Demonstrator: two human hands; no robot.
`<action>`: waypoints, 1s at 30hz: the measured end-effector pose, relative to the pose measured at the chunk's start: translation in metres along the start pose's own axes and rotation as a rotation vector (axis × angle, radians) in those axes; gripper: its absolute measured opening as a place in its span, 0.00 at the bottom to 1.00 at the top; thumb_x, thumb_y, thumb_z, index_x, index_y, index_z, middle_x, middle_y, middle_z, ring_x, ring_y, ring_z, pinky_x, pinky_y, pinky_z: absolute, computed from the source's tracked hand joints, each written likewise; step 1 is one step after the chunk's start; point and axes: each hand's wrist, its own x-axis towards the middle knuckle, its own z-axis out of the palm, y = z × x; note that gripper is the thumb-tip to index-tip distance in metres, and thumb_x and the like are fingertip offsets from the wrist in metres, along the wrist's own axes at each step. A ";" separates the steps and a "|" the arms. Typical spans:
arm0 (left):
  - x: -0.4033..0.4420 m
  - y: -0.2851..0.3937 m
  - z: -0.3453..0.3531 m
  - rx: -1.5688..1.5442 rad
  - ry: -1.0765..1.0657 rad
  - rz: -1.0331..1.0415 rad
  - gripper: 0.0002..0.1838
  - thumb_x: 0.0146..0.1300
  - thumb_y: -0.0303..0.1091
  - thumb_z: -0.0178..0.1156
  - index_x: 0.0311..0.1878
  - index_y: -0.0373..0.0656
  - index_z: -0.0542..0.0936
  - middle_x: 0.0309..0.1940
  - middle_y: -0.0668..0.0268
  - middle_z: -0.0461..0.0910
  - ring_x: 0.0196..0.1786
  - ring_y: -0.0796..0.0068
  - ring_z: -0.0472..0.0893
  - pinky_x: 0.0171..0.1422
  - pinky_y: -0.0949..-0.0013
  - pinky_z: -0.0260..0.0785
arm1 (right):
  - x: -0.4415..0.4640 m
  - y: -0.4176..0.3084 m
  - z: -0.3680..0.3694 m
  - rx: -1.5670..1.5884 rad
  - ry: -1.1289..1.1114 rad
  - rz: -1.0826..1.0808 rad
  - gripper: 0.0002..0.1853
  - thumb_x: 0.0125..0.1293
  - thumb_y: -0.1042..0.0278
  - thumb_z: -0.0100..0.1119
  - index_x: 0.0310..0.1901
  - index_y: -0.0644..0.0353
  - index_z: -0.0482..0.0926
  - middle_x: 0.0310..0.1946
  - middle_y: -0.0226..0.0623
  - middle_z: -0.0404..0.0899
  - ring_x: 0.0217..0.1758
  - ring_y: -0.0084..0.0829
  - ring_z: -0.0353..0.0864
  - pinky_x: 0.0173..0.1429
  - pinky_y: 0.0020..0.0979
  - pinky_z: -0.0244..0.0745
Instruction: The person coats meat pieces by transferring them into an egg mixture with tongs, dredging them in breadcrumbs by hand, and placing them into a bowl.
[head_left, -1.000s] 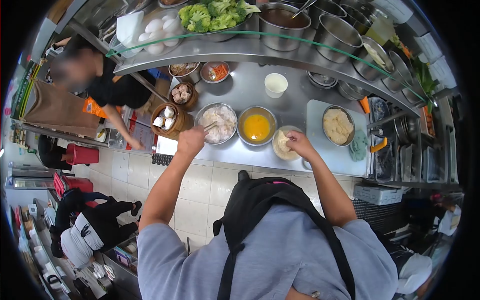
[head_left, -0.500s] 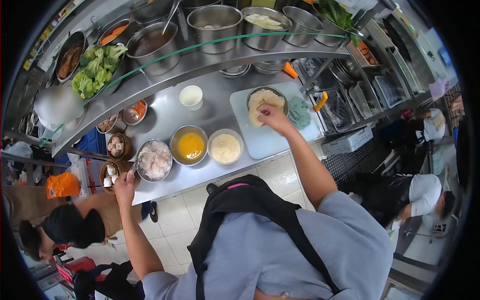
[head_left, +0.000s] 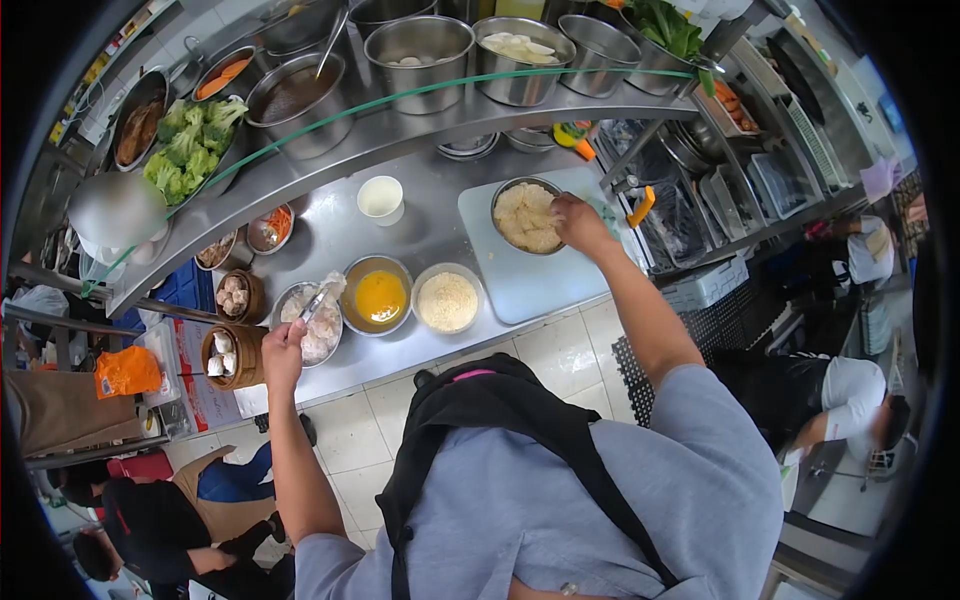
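My left hand is closed around metal tongs. The tongs grip a pale, raw-looking piece of meat or fish at the upper right rim of a steel bowl of similar pieces. My right hand is at the right rim of a steel bowl of breadcrumbs on a pale cutting board. Its fingers are curled over the crumbs; what they pinch is hidden. Between the hands stand a bowl of beaten egg and a bowl of coarse crumbs.
A white cup stands behind the egg. Bamboo steamers line the left side. The overhead shelf carries steel pots and broccoli. A squeeze bottle lies behind the board. Co-workers are at both sides.
My left hand has raised a piece with the tongs toward the egg bowl. My right hand has moved right; the crumb-coated piece it held over the bowl's front edge no longer shows there.
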 end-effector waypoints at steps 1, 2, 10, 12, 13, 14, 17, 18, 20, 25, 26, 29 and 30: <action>0.002 -0.004 0.002 0.003 -0.001 0.000 0.24 0.74 0.47 0.61 0.36 0.31 0.85 0.23 0.69 0.76 0.30 0.79 0.69 0.37 0.68 0.64 | -0.002 0.006 0.000 -0.003 -0.004 -0.132 0.11 0.53 0.79 0.59 0.39 0.59 0.82 0.43 0.46 0.83 0.52 0.51 0.82 0.57 0.45 0.79; 0.005 -0.007 0.004 0.072 0.012 0.038 0.24 0.73 0.49 0.62 0.36 0.33 0.85 0.21 0.64 0.75 0.29 0.75 0.71 0.37 0.65 0.66 | -0.006 0.013 0.002 0.000 -0.004 -0.128 0.11 0.53 0.79 0.59 0.39 0.59 0.82 0.43 0.46 0.83 0.52 0.51 0.82 0.57 0.45 0.79; 0.011 -0.005 0.018 0.215 0.039 0.214 0.21 0.70 0.48 0.62 0.38 0.35 0.86 0.27 0.47 0.81 0.33 0.50 0.82 0.42 0.54 0.72 | -0.009 0.050 0.030 -0.201 -0.141 -0.114 0.08 0.57 0.77 0.56 0.38 0.62 0.82 0.42 0.50 0.84 0.49 0.52 0.84 0.54 0.47 0.81; 0.012 0.002 0.024 0.309 0.057 0.233 0.20 0.70 0.47 0.61 0.38 0.37 0.87 0.33 0.44 0.84 0.39 0.40 0.82 0.45 0.50 0.73 | -0.010 0.059 0.046 -0.274 -0.202 -0.023 0.07 0.58 0.76 0.57 0.37 0.63 0.81 0.42 0.52 0.84 0.49 0.53 0.85 0.53 0.48 0.81; 0.011 0.009 0.027 0.368 0.039 0.184 0.20 0.70 0.48 0.61 0.38 0.38 0.87 0.35 0.44 0.84 0.40 0.39 0.82 0.47 0.49 0.73 | -0.010 0.057 0.046 -0.288 -0.235 -0.027 0.07 0.58 0.75 0.57 0.38 0.63 0.81 0.42 0.52 0.84 0.49 0.54 0.85 0.53 0.48 0.81; 0.013 0.007 0.035 0.392 0.060 0.201 0.20 0.70 0.49 0.59 0.38 0.40 0.87 0.35 0.44 0.84 0.42 0.40 0.83 0.48 0.48 0.74 | -0.009 0.050 0.039 -0.306 -0.267 -0.029 0.07 0.59 0.74 0.57 0.38 0.63 0.82 0.42 0.51 0.84 0.49 0.54 0.85 0.54 0.49 0.81; -0.001 0.048 0.057 0.589 0.047 0.126 0.22 0.70 0.52 0.58 0.37 0.42 0.87 0.34 0.48 0.86 0.40 0.42 0.85 0.47 0.45 0.77 | -0.015 0.006 0.010 -0.146 -0.223 -0.040 0.10 0.58 0.74 0.58 0.40 0.63 0.84 0.40 0.50 0.85 0.48 0.55 0.85 0.55 0.48 0.81; 0.002 0.042 0.073 0.639 0.041 0.133 0.22 0.70 0.52 0.59 0.37 0.41 0.87 0.33 0.49 0.86 0.40 0.42 0.85 0.47 0.46 0.77 | -0.015 -0.007 0.005 -0.105 -0.155 -0.033 0.12 0.56 0.76 0.59 0.42 0.62 0.86 0.42 0.50 0.85 0.49 0.52 0.85 0.57 0.46 0.81; 0.003 0.028 0.106 0.688 0.035 0.141 0.22 0.70 0.51 0.59 0.36 0.40 0.87 0.33 0.49 0.86 0.41 0.43 0.86 0.48 0.47 0.78 | -0.022 -0.026 0.007 -0.067 -0.086 -0.026 0.15 0.53 0.78 0.59 0.43 0.61 0.88 0.44 0.49 0.85 0.50 0.49 0.85 0.58 0.44 0.80; 0.009 0.012 0.129 0.476 -0.079 0.024 0.21 0.69 0.49 0.62 0.36 0.39 0.89 0.32 0.45 0.86 0.41 0.44 0.87 0.51 0.50 0.78 | -0.039 -0.059 0.022 0.252 -0.101 0.028 0.15 0.56 0.76 0.65 0.46 0.61 0.88 0.43 0.48 0.87 0.45 0.44 0.86 0.52 0.37 0.80; 0.018 0.001 0.124 0.478 -0.081 0.026 0.21 0.69 0.49 0.62 0.36 0.39 0.89 0.32 0.45 0.86 0.41 0.44 0.87 0.51 0.50 0.78 | -0.042 -0.066 0.021 0.252 -0.100 0.031 0.15 0.56 0.76 0.65 0.46 0.61 0.88 0.43 0.48 0.87 0.45 0.44 0.86 0.52 0.37 0.80; 0.042 -0.009 0.100 0.046 -0.330 -0.247 0.25 0.66 0.55 0.62 0.30 0.39 0.89 0.31 0.48 0.87 0.40 0.50 0.87 0.50 0.53 0.77 | -0.046 -0.089 0.012 0.395 -0.124 0.078 0.13 0.59 0.75 0.64 0.45 0.62 0.88 0.42 0.49 0.87 0.44 0.45 0.87 0.52 0.37 0.81; 0.047 -0.011 0.101 0.047 -0.330 -0.253 0.25 0.66 0.55 0.62 0.30 0.39 0.89 0.31 0.48 0.87 0.40 0.50 0.87 0.50 0.53 0.77 | -0.048 -0.094 0.012 0.423 -0.113 0.085 0.12 0.59 0.75 0.64 0.45 0.62 0.87 0.41 0.48 0.86 0.43 0.43 0.87 0.51 0.37 0.81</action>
